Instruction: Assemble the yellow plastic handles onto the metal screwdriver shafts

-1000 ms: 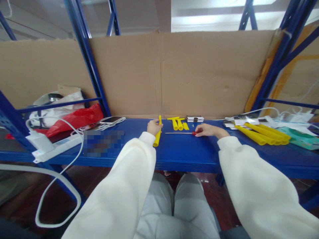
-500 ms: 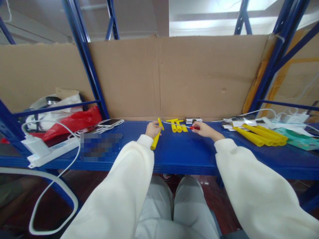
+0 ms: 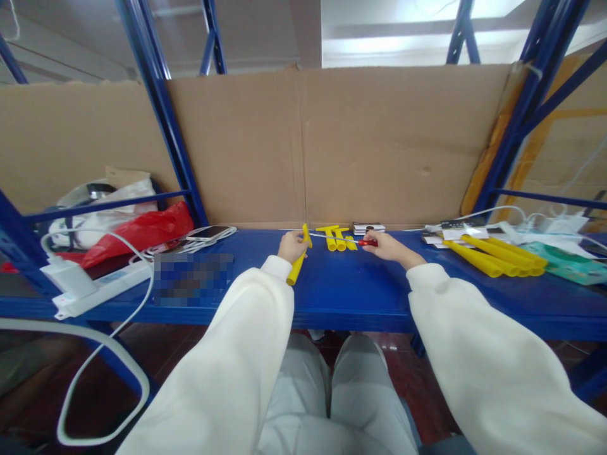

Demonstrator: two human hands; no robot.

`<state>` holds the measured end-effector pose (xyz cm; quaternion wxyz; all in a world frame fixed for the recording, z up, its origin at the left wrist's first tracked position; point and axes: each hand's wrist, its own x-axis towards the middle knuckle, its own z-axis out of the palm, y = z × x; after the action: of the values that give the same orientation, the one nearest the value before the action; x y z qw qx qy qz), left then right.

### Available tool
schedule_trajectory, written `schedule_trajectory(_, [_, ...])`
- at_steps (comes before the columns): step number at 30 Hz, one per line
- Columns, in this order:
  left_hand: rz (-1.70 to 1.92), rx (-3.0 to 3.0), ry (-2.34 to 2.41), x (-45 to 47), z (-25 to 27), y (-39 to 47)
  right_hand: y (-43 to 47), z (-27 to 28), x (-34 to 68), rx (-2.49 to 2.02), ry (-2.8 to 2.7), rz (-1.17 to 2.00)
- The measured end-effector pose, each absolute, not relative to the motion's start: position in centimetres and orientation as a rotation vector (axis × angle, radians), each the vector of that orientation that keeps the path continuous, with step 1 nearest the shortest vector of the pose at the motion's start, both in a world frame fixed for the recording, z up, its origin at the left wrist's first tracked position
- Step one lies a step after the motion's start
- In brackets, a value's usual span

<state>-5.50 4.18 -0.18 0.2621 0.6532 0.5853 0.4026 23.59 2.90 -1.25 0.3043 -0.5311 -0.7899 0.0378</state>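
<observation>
My left hand [image 3: 293, 246] is closed around a yellow T-shaped plastic piece [image 3: 296, 270], whose tube points down toward me. In my right hand [image 3: 383, 244] is a screwdriver [image 3: 367, 242], gripped by its red handle. Its long thin shaft points left and its tip reaches the head of the held yellow piece; whether it sits on a screw is too small to tell. Behind the shaft, more yellow T-shaped pieces [image 3: 331, 240] lie on the blue table [image 3: 351, 291], between my two hands.
Yellow tubes [image 3: 493, 256] lie at the right beside a green packet [image 3: 576, 264]. A small stack [image 3: 368, 228] stands near the cardboard wall [image 3: 379, 145]. At left are a white power strip [image 3: 104, 291], a phone [image 3: 208, 234] with cables, and a red bag [image 3: 142, 234].
The screwdriver and my right hand have shifted very slightly left. My left hand holds the yellow piece in nearly the same place.
</observation>
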Motion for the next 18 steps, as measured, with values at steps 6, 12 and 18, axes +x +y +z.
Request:
schedule_trajectory(6, [1.101,1.775,1.61,-5.62,-0.27,4.31,2.87,-1.16,23.66,-1.421,-2.076,0.118])
schedule_trajectory(12, [1.105,1.777,1.596,-5.64,-0.19,4.19,3.07,-1.31,23.77,-1.391,-2.082,0.099])
schedule_trajectory(18, [1.092,1.792,1.592,-5.61,-0.06,3.95,2.83,-1.19,23.61,-1.406,-2.082,0.107])
